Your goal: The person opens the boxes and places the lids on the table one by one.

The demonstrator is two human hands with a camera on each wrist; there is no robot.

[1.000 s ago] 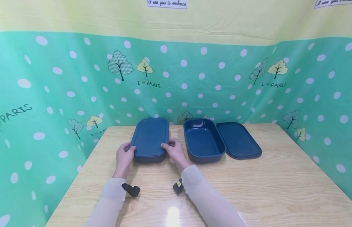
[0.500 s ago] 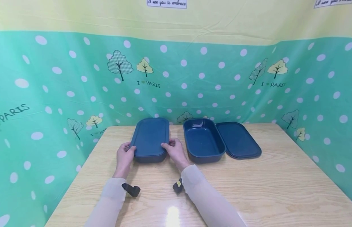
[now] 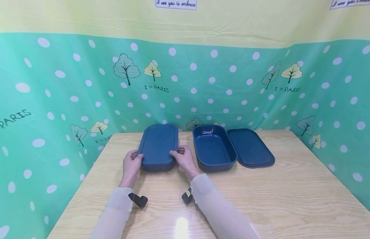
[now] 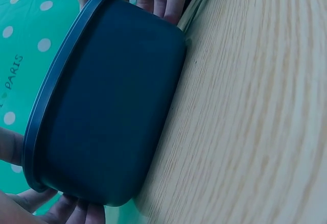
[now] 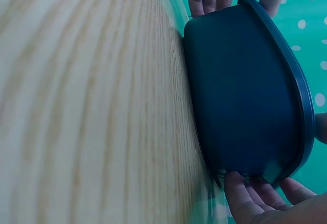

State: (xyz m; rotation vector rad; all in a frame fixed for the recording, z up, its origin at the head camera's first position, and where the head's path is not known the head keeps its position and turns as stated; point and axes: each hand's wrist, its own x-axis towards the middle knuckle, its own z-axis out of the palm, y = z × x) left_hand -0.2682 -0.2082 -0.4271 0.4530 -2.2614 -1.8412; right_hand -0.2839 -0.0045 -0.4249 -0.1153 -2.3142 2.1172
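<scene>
A dark blue rectangular food container (image 3: 158,168) sits on the table at centre left, its matching lid (image 3: 158,142) lying flat on top. At its near left corner my left hand (image 3: 132,168) holds it, thumb over the lid's edge and fingers along the side wall. My right hand (image 3: 185,162) grips the near right corner in the same way. In the left wrist view the container's front wall (image 4: 112,96) stands upright on the wood, the lid's rim running along its top. The right wrist view shows my right fingers (image 5: 245,198) against its side. Whatever is inside is hidden.
Just right of my right hand stands a second, uncovered dark blue container (image 3: 217,168). A loose dark blue lid (image 3: 252,147) lies against its right side. Behind the wooden table (image 3: 262,205) hangs a green and yellow patterned curtain (image 3: 203,76).
</scene>
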